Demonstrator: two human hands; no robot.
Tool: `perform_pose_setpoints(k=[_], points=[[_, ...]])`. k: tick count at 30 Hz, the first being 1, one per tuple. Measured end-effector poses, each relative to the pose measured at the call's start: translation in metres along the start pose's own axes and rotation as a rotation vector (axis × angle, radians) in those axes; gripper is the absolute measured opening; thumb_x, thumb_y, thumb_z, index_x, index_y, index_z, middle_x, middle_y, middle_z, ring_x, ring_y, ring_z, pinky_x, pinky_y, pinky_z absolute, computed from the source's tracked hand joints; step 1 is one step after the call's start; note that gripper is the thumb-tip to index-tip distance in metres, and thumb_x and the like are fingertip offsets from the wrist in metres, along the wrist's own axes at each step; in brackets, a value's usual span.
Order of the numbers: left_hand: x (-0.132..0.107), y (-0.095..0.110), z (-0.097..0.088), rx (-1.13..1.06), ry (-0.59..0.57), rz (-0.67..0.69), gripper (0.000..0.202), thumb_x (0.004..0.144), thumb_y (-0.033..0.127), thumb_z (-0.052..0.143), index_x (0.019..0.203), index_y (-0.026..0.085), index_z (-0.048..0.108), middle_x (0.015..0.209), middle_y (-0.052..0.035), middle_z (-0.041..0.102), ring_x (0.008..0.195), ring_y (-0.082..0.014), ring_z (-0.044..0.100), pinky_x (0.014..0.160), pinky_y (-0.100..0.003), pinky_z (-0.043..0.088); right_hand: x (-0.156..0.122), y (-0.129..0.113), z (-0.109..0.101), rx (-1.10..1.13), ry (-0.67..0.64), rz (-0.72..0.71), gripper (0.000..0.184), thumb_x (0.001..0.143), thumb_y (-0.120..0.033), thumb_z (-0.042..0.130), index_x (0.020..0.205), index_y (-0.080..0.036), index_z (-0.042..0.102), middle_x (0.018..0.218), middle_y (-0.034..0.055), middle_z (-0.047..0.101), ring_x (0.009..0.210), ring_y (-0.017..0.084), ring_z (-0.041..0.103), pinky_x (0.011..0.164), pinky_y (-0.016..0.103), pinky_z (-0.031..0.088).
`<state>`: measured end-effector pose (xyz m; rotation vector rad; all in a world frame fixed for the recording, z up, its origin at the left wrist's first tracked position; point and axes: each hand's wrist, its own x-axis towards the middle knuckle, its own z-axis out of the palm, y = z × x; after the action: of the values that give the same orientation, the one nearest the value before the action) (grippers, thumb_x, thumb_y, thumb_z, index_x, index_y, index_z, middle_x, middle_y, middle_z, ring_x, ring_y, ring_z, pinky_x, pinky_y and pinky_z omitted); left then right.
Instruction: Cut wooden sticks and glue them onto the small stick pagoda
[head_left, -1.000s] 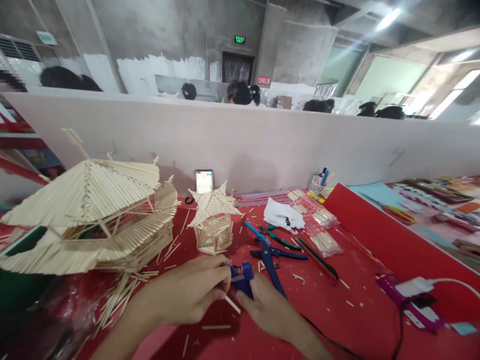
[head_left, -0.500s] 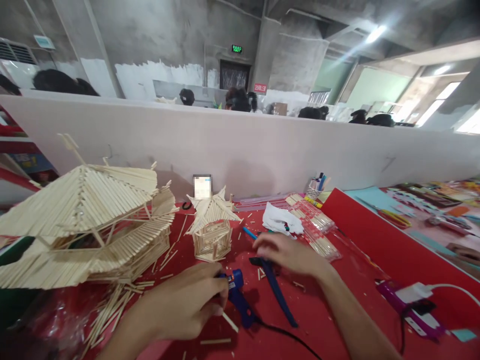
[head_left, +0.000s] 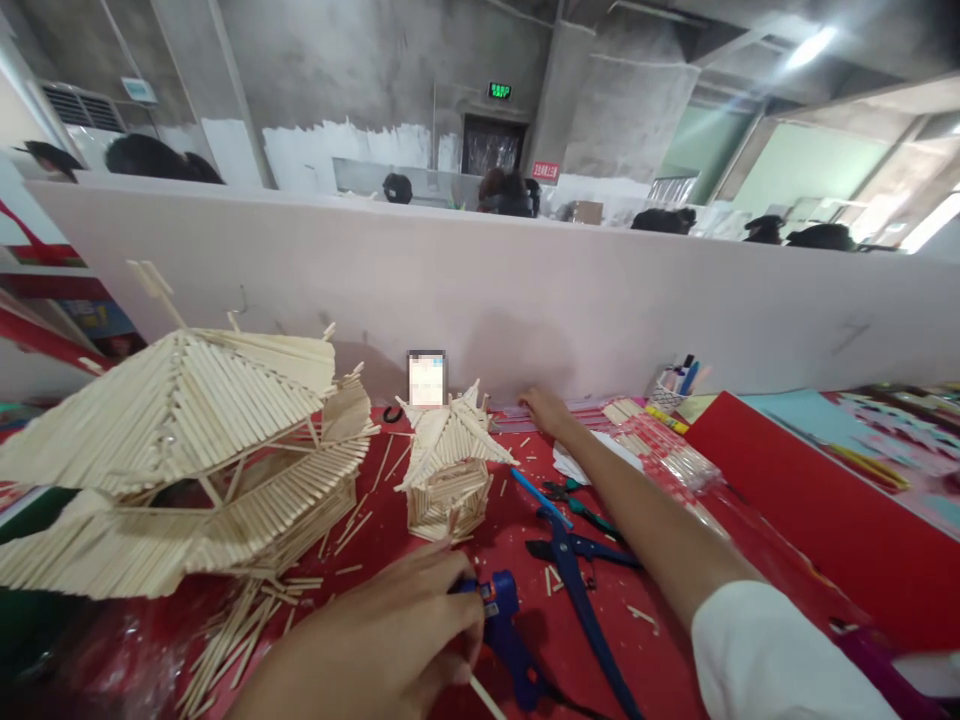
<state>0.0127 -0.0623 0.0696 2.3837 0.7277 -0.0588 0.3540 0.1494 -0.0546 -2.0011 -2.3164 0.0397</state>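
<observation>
Pale partition: the far edge of the tabletop is being bounded by it.
Large stick-built model: the left side is being taken up by its broad roof.
Small stick-built model: room is being taken up by it between the large one and the right forearm.
Left hand: its fingers are being kept curled, apparently closed on the front of the glue gun.
Right hand: it is being held out low near the partition; whether its fingers are gripping or touching anything cannot be told.
Blue glue gun: it is being partly hidden by the left fingers, its handle slanting down and rightward.
Clear strips: they are being partly covered by the right hand, much the nearer one; their long axis is running left to right along the partition's foot.
Green sign: "EXIT" is being shown.
Red sign: Chinese characters are being displayed, too small for sure reading.
Gun label: no legible wording is being offered.
</observation>
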Motion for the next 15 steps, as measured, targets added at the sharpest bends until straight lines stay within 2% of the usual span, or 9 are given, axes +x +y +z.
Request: perform_pose_setpoints(k=[4,8,12,13,15], points=[[0.000,-0.001,0.000,-0.015,0.004,0.009,0.018,0.078,0.005,0.059,0.085,0.022,0.058,0.102,-0.0017,0.058,0.098,-0.0202,0.055,0.080,-0.028,0.041,0.007,0.011,0.003,-0.008,-0.010,-0.086,0.035,0.095,-0.034,0.061,0.125,-0.017,0.058,0.125,0.0095,0.061,0.105,0.023,0.063,0.088,0.044,0.055],[0.000,-0.003,0.002,0.005,0.003,0.012,0.017,0.079,0.007,0.058,0.088,0.022,0.057,0.103,-0.0023,0.058,0.098,-0.0209,0.055,0.081,-0.029,0.041,0.004,0.010,-0.003,0.029,0.045,-0.160,0.035,0.095,-0.034,0.061,0.125,-0.017,0.058,0.125,0.0092,0.061,0.104,0.023,0.064,0.087,0.044,0.056],[0.001,-0.007,0.003,0.025,0.000,0.009,0.014,0.081,0.010,0.058,0.088,0.021,0.059,0.101,-0.0029,0.058,0.095,-0.0205,0.056,0.081,-0.030,0.041,-0.012,-0.006,-0.026,0.113,0.232,-0.235,0.027,0.096,-0.031,0.060,0.118,-0.016,0.061,0.117,0.0078,0.064,0.101,0.021,0.064,0.087,0.042,0.055],[0.002,-0.008,0.003,0.022,0.002,0.009,0.014,0.081,0.010,0.058,0.088,0.022,0.059,0.100,-0.0025,0.058,0.095,-0.0202,0.056,0.081,-0.030,0.041,-0.019,-0.011,-0.034,0.136,0.298,-0.250,0.020,0.098,-0.024,0.055,0.114,-0.016,0.064,0.110,0.0085,0.066,0.101,0.021,0.063,0.091,0.041,0.053],[0.004,-0.012,0.004,0.016,0.001,0.013,0.014,0.081,0.010,0.059,0.087,0.023,0.060,0.100,-0.0019,0.059,0.095,-0.0200,0.056,0.081,-0.030,0.041,-0.041,-0.025,-0.053,0.182,0.423,-0.280,0.023,0.100,-0.016,0.045,0.114,-0.017,0.064,0.105,0.0096,0.066,0.102,0.021,0.061,0.093,0.040,0.050]])
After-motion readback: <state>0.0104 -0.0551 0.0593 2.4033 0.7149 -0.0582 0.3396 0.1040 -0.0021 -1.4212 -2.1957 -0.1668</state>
